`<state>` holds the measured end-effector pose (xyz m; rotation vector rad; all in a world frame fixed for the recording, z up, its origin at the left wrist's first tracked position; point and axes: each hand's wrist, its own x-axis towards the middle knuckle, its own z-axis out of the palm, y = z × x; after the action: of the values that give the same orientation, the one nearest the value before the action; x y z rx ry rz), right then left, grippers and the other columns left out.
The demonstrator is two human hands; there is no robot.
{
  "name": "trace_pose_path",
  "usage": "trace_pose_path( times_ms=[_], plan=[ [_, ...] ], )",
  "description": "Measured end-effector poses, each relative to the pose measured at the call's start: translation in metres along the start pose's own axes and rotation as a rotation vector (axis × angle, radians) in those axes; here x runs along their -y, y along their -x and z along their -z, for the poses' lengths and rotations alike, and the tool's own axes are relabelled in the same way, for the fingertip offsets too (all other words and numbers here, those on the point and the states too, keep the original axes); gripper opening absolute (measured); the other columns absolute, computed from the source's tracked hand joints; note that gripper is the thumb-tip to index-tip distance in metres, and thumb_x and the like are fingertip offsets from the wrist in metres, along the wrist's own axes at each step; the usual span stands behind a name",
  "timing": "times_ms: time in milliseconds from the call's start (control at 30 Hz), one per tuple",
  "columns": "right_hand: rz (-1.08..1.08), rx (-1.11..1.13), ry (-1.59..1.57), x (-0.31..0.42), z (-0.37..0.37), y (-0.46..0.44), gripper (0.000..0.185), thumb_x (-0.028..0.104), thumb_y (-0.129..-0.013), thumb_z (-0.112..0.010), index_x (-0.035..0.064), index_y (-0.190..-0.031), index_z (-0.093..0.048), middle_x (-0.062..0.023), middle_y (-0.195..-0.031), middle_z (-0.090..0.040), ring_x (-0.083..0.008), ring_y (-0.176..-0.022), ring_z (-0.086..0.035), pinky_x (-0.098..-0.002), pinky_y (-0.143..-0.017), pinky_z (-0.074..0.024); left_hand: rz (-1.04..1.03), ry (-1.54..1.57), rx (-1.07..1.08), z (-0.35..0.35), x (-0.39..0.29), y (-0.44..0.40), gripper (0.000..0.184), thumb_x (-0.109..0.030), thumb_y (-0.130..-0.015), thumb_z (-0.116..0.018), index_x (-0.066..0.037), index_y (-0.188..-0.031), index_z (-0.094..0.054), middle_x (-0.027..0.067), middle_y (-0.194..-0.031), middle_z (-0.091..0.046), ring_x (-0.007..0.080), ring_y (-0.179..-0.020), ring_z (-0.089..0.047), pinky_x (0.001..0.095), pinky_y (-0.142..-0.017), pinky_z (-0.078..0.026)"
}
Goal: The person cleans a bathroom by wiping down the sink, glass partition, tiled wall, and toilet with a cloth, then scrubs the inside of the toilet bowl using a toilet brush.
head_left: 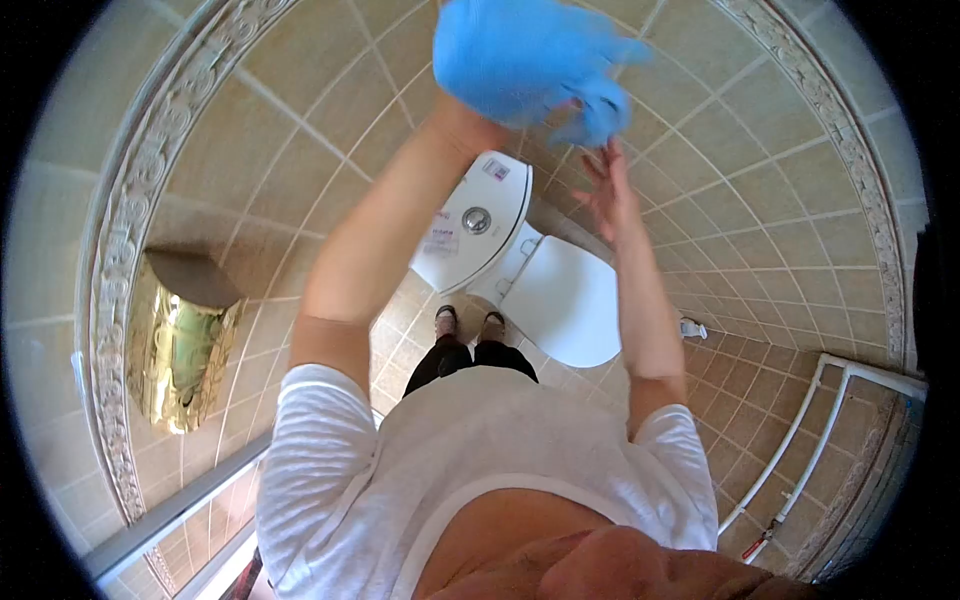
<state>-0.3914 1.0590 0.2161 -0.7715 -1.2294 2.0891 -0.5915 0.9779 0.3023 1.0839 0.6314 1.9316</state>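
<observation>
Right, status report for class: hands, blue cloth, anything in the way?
Left hand mostly hidden by blue cloth. Right hand open near cloth's lower edge; contact unclear. White toilet below; no obstruction visible.

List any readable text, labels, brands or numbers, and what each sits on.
No text is readable.
Upper label on the white tank lid: too small to read.
Lower label on the same lid: faint, pinkish print, too blurred to read.
Blue item: no lettering visible.
</observation>
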Motion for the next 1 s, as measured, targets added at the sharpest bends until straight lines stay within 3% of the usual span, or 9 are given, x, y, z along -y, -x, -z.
trace_pose_path(
  times_ms=[133, 167, 300, 433, 567, 700, 800, 900, 1000],
  plan=[
    [-0.15, -0.131, -0.734, -0.008, -0.01, 0.04, 0.052, 0.051, -0.084, -0.047, 0.012, -0.119, -0.049, -0.008, -0.119, -0.052, -0.0293, -0.111, -0.048, -0.0595, -0.097, -0.0315, 0.016, -1.112, 0.123, -0.028, 0.045, 0.08, 0.041, -0.028, -0.082, -0.05, 0.003, -0.109, -0.051, 0.0222, -0.102, -0.057, 0.0358, -0.096, -0.055, 0.0409, -0.086, -0.044],
    [-0.15, -0.129, -0.732, -0.01, -0.011, 0.052, 0.052, 0.051, -0.084, -0.047, 0.012, -0.119, -0.049, -0.008, -0.119, -0.052, -0.0293, -0.111, -0.048, -0.0595, -0.097, -0.0315, 0.204, -1.086, 0.039, -0.033, 0.054, 0.094, 0.043, -0.027, -0.08, -0.051, 0.003, -0.11, -0.049, 0.0226, -0.104, -0.055, 0.039, -0.096, -0.054, 0.0419, -0.086, -0.043],
    [-0.055, -0.059, -0.299, -0.055, 0.0, 0.076, 0.028, 0.022, -0.082, -0.059, 0.0072, -0.105, -0.055, -0.0055, -0.103, -0.058, -0.0213, -0.097, -0.054, -0.0401, -0.089, -0.0415, 0.696, -1.171, -0.169, -0.044, 0.081, 0.159, 0.046, -0.021, -0.079, -0.054, 0.001, -0.118, -0.046, 0.0241, -0.122, -0.044, 0.0352, -0.11, -0.046, 0.0398, -0.094, -0.037],
    [0.029, -0.08, 0.005, -0.061, -0.017, 0.093, 0.023, 0.004, -0.074, -0.067, 0.0044, -0.096, -0.058, -0.0038, -0.092, -0.061, -0.0155, -0.085, -0.056, -0.0303, -0.078, -0.044, 0.523, -1.006, -0.016, 0.0, 0.084, 0.226, 0.046, -0.021, -0.081, -0.053, 0.004, -0.119, -0.043, 0.0266, -0.125, -0.04, 0.0402, -0.113, -0.042, 0.0418, -0.098, -0.033],
    [0.124, -0.068, 0.594, -0.07, -0.056, 0.086, 0.017, 0.007, -0.074, -0.065, 0.0043, -0.09, -0.06, -0.0067, -0.089, -0.062, -0.0154, -0.081, -0.057, -0.0284, -0.077, -0.0437, 0.438, -1.35, -0.298, 0.066, 0.087, 0.29, 0.05, -0.021, -0.079, -0.056, 0.004, -0.12, -0.043, 0.0233, -0.128, -0.038, 0.0376, -0.12, -0.036, 0.0456, -0.101, -0.028],
    [0.389, 0.148, 1.206, -0.159, -0.065, 0.063, 0.036, 0.025, -0.066, -0.07, 0.01, -0.098, -0.062, -0.016, -0.104, -0.057, -0.0298, -0.108, -0.051, -0.0465, -0.089, -0.0382, 0.307, -1.822, -0.235, 0.091, 0.105, 0.281, 0.053, -0.02, -0.075, -0.058, 0.001, -0.122, -0.043, 0.0172, -0.131, -0.038, 0.0351, -0.124, -0.032, 0.0518, -0.103, -0.021],
    [0.309, 0.194, 1.535, -0.203, -0.063, 0.055, 0.049, 0.035, -0.066, -0.068, 0.0174, -0.111, -0.06, -0.0152, -0.137, -0.03, -0.0437, -0.131, -0.011, -0.0718, -0.091, -0.0107, 0.402, -1.778, -0.16, 0.101, 0.121, 0.276, 0.056, -0.023, -0.075, -0.056, 0.0, -0.124, -0.043, 0.0144, -0.133, -0.038, 0.0339, -0.125, -0.03, 0.052, -0.104, -0.018],
    [0.397, 0.225, 1.535, -0.209, -0.055, 0.036, 0.045, 0.034, -0.069, -0.066, 0.0224, -0.112, -0.06, -0.0152, -0.137, -0.031, -0.0411, -0.131, -0.015, -0.0702, -0.092, -0.0147, 0.449, -1.748, -0.085, 0.1, 0.122, 0.273, 0.061, -0.032, -0.076, -0.056, 0.001, -0.125, -0.041, 0.0157, -0.133, -0.038, 0.0336, -0.124, -0.032, 0.0528, -0.104, -0.019],
    [0.47, 0.276, 1.613, -0.201, -0.056, 0.006, 0.041, 0.035, -0.072, -0.065, 0.0253, -0.111, -0.06, -0.0105, -0.137, -0.034, -0.0367, -0.129, -0.022, -0.0696, -0.09, -0.0216, 0.848, -1.743, 0.046, 0.099, 0.122, 0.272, 0.065, -0.037, -0.076, -0.056, 0.003, -0.124, -0.041, 0.0184, -0.13, -0.04, 0.0346, -0.123, -0.033, 0.0528, -0.103, -0.02]
  ],
)
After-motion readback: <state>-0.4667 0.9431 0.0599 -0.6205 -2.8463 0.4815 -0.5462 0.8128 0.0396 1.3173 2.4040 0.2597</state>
